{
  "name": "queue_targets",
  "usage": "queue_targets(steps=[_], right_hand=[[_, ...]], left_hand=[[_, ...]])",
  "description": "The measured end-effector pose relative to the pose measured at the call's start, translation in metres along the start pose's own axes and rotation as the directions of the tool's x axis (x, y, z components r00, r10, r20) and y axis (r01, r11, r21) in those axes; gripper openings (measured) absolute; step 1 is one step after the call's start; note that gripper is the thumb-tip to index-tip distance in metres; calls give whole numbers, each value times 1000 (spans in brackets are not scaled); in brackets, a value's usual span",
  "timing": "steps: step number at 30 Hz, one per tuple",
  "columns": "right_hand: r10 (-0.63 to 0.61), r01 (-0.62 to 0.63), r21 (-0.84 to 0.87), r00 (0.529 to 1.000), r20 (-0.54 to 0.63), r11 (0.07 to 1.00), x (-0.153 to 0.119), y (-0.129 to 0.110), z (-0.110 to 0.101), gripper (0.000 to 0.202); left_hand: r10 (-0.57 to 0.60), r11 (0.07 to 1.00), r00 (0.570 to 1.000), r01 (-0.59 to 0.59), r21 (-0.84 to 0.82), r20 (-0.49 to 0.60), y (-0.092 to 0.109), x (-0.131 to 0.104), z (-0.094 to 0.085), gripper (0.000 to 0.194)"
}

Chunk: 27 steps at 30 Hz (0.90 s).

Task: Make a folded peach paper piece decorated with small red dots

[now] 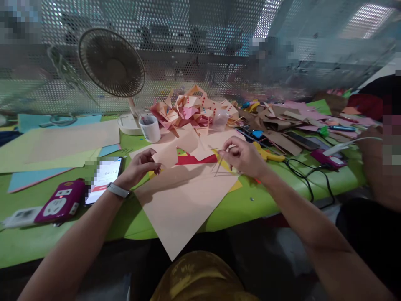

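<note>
My left fingers (pixel 146 157) pinch a peach paper piece (pixel 169 157) by its edge, leaving most uncovered. My right fingers (pixel 229 155) grip a thin item (pixel 218 166) above the larger sheet (pixel 184 198).

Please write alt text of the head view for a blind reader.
A person's left hand holds a small pale paper piece and the right hand something thin, above a larger sheet on a green table. Behind them are a fan, a cup and heaped paper.
</note>
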State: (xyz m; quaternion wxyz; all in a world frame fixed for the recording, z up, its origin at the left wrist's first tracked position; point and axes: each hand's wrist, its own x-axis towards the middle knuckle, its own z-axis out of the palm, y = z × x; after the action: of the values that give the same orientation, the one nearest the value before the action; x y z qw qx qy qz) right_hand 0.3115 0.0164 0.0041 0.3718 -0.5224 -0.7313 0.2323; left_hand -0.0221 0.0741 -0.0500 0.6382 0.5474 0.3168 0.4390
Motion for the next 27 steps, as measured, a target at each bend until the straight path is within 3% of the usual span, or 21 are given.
queue_targets(steps=[3, 6, 9, 12, 17, 20, 23, 27], right_hand=[[6, -6, -83, 1000, -9, 996, -2, 8, 19, 30], [2, 10, -304, 999, 38, 953, -3, 17, 33, 24], [-24, 79, -449, 992, 125, 890, -3, 18, 35, 24], [1, 85, -438, 981, 193, 895, -3, 11, 28, 26], [116, -29, -294, 953, 281, 955, 0, 1, 13, 23], [112, -55, -191, 947, 300, 980, 5, 6, 12, 20], [50, -63, 59, 978, 202, 996, 13, 17, 25, 27], [67, -92, 353, 994, 83, 931, 23, 25, 59, 38]], left_hand=[[4, 1000, 1000, -4, 1, 3, 1, 0, 1, 34], [11, 1000, 1000, -11, 11, 5, 0, 0, 0, 31], [14, 1000, 1000, -14, 14, 1, 0, 0, -1, 31], [13, 1000, 1000, -13, 9, -4, 0, 0, -2, 33], [16, 1000, 1000, -16, -3, 0, 1, 0, -1, 34], [19, 1000, 1000, -19, -10, 2, 2, 0, 0, 33], [30, 999, 1000, -30, -27, 0, 1, -1, 1, 31], [13, 999, 1000, -15, -49, -28, -1, -1, 1, 32]])
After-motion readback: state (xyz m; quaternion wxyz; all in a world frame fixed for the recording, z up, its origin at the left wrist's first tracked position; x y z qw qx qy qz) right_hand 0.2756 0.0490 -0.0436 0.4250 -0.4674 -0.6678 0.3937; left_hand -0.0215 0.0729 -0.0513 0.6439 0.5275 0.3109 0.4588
